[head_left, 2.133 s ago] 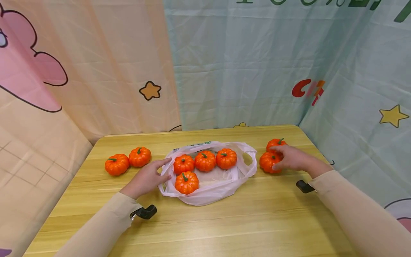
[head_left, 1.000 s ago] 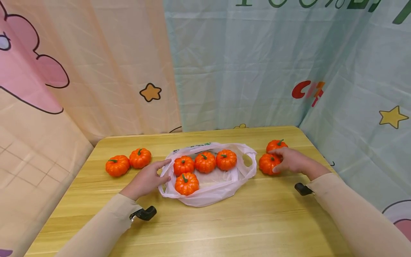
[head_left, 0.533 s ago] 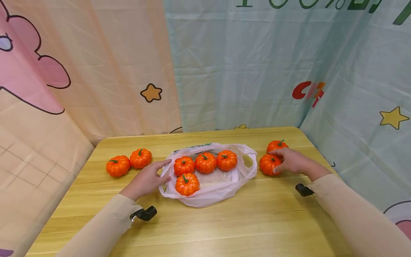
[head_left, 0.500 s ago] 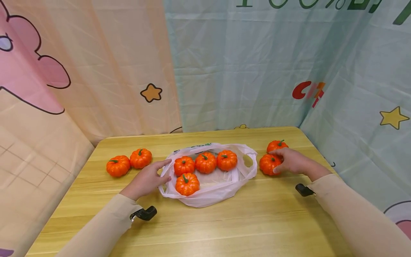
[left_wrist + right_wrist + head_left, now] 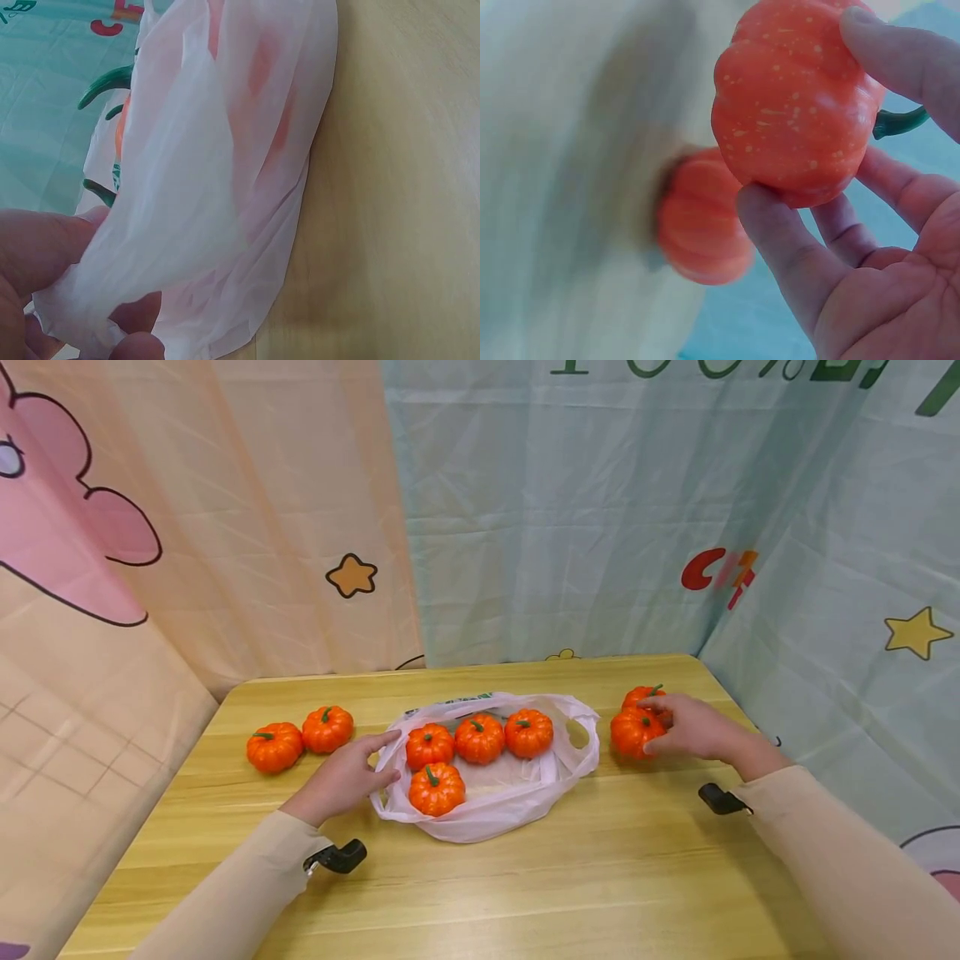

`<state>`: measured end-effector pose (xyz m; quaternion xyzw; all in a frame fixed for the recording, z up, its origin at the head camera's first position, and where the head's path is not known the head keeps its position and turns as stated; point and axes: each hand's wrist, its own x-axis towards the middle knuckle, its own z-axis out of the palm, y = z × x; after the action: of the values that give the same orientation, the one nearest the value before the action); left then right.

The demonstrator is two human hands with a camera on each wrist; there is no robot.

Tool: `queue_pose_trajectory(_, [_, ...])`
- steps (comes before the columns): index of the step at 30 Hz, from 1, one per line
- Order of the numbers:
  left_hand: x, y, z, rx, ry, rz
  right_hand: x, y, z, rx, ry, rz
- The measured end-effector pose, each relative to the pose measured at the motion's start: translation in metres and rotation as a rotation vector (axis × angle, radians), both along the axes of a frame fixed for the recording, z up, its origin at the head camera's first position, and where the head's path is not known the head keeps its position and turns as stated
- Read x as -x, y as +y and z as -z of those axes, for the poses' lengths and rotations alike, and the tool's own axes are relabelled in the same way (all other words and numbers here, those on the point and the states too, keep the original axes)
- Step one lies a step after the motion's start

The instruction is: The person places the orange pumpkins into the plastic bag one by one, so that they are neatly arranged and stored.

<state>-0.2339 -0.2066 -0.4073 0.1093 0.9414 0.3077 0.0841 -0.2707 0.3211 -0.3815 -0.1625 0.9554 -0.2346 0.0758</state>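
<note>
My right hand holds a small orange pumpkin with a green stem between thumb and fingers. In the right wrist view this pumpkin appears raised, and a second pumpkin sits beyond it on the table. My left hand grips the left rim of a thin white plastic bag; in the left wrist view the bag's film passes between thumb and fingers. Several pumpkins lie inside the spread bag, such as the front one.
Two more pumpkins, one at far left and one beside it, sit left of the bag. The wooden table ends at printed cloth hanging behind and at both sides.
My right hand has moved slightly right and up in the head view, and the pumpkin it holds has shifted with it. The left hand and bag stay in place.
</note>
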Motion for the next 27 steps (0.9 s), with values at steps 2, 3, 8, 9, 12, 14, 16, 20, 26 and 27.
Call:
queue_pose_trajectory(2, [0.000, 0.000, 0.000, -0.001, -0.001, 0.003, -0.002, -0.001, -0.010, 0.016, 0.010, 0.004])
queue_pose_trajectory(3, [0.000, 0.000, 0.000, -0.002, -0.001, 0.004, -0.002, -0.003, -0.015, 0.018, 0.015, 0.006])
queue_pose_trajectory(8, [0.000, 0.001, 0.000, -0.006, -0.001, 0.007, -0.004, -0.012, -0.037, 0.059, 0.007, 0.002])
queue_pose_trajectory(9, [0.000, 0.001, 0.000, -0.007, -0.002, 0.007, -0.004, -0.014, -0.041, 0.068, 0.003, -0.002])
queue_pose_trajectory(12, [0.000, 0.001, 0.000, -0.008, -0.002, 0.010, -0.004, -0.023, -0.049, 0.095, -0.005, -0.019])
queue_pose_trajectory(14, [0.000, 0.001, 0.000, -0.008, -0.002, 0.010, -0.004, -0.029, -0.054, 0.103, -0.004, -0.026])
queue_pose_trajectory(16, [0.000, 0.001, 0.000, -0.011, -0.001, 0.012, -0.005, -0.035, -0.057, 0.109, -0.001, -0.033])
queue_pose_trajectory(20, [0.000, 0.001, 0.000, -0.011, -0.001, 0.015, -0.007, -0.048, -0.062, 0.105, 0.010, -0.035])
queue_pose_trajectory(26, [0.000, 0.001, 0.000, -0.002, 0.001, 0.008, -0.008, -0.068, -0.069, 0.137, -0.008, -0.062])
queue_pose_trajectory(27, [0.000, 0.001, 0.000, -0.002, 0.003, 0.008, -0.008, -0.071, -0.069, 0.146, -0.014, -0.074])
